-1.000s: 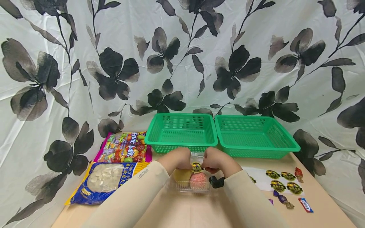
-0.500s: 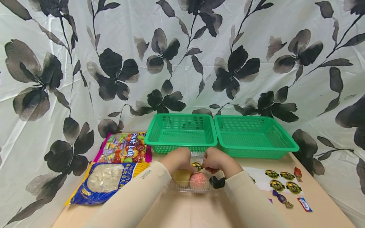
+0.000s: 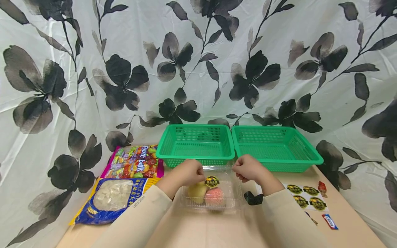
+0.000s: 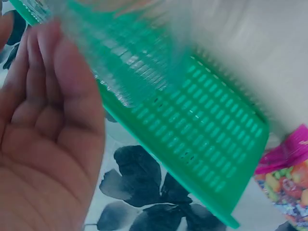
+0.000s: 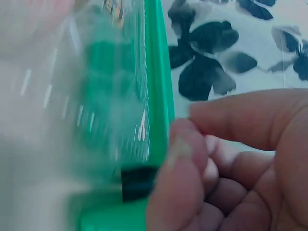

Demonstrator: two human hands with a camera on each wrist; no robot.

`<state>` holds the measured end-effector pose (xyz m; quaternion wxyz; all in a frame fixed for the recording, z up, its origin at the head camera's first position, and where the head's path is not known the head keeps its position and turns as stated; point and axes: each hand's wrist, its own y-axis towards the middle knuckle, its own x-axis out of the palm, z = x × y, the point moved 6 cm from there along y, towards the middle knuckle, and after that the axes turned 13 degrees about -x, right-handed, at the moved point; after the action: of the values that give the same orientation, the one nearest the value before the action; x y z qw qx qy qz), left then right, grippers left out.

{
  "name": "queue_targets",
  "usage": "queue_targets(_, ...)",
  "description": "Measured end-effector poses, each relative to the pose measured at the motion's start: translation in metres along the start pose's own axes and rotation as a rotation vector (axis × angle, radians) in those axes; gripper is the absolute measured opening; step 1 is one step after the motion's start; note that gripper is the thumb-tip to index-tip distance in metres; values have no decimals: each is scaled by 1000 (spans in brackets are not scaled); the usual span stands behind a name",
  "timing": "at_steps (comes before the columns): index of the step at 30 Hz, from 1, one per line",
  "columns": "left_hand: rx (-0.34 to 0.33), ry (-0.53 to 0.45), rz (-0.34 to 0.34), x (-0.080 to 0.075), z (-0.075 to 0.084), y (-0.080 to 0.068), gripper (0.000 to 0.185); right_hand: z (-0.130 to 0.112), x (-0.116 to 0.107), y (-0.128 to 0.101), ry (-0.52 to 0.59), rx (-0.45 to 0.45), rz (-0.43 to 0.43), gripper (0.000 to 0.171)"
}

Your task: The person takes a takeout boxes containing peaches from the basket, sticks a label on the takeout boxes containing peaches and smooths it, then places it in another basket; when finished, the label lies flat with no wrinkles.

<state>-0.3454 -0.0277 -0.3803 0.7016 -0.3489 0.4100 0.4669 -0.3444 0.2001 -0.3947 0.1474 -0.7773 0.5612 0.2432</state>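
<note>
A clear plastic clamshell box (image 3: 227,196) sits on the table in front of me, with a yellow fruit (image 3: 196,193) and a pink fruit in a foam net (image 3: 214,196) inside. On its lid lies a black-and-gold sticker (image 3: 212,181). My left hand (image 3: 190,173) hovers by the lid's upper left; the left wrist view shows its fingers loosely bent around nothing. Off the box's upper right corner is my right hand (image 3: 250,172), its thumb and index finger close together, with nothing seen between them in the right wrist view.
Two green baskets (image 3: 195,160) (image 3: 279,165) stand behind the box. At left lie a fruit candy bag (image 3: 134,162) and a blue-and-yellow pasta bag (image 3: 113,196). A sticker sheet (image 3: 305,198), a red candy (image 3: 322,188) and a small blue-and-red packet (image 3: 330,221) lie at right.
Both hands have moved apart from the middle of the lid, the left going left and the right going right. The sticker on the lid and the fruit are now less covered.
</note>
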Motion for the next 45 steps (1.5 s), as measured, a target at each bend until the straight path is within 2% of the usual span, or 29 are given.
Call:
queue_targets(8, 17, -205, 245, -14, -16, -22, 13, 29, -47, -15, 57, 20, 195, 34)
queue_targets(14, -79, -365, 353, -12, -36, -36, 33, 50, -81, -31, 58, 48, 355, 40)
queue_targets(19, -160, -483, 410, -3, -56, -44, 47, 71, -102, -44, 147, 86, 516, 42)
queue_targets(23, -252, -557, 369, 9, -71, -46, 51, 95, -110, -55, 370, 167, 659, 36)
queue_targets(26, -321, -566, 313, 18, -80, -47, 56, 113, -112, -64, 540, 235, 793, 34)
queue_targets(29, -366, -551, 253, 25, -86, -48, 63, 128, -113, -72, 630, 304, 913, 37)
queue_targets(32, -402, -544, 174, 32, -90, -49, 71, 139, -110, -78, 713, 379, 980, 40)
queue_targets(35, -412, -535, 117, 38, -92, -49, 69, 145, -106, -79, 806, 429, 992, 43)
queue_targets(37, -411, -535, 96, 41, -93, -48, 60, 146, -104, -78, 865, 435, 978, 42)
queue_targets(41, -401, -592, 81, 45, -96, -46, 44, 142, -103, -72, 952, 391, 921, 38)
queue_targets(45, -415, -654, 72, 49, -99, -45, 41, 135, -102, -67, 1036, 333, 875, 32)
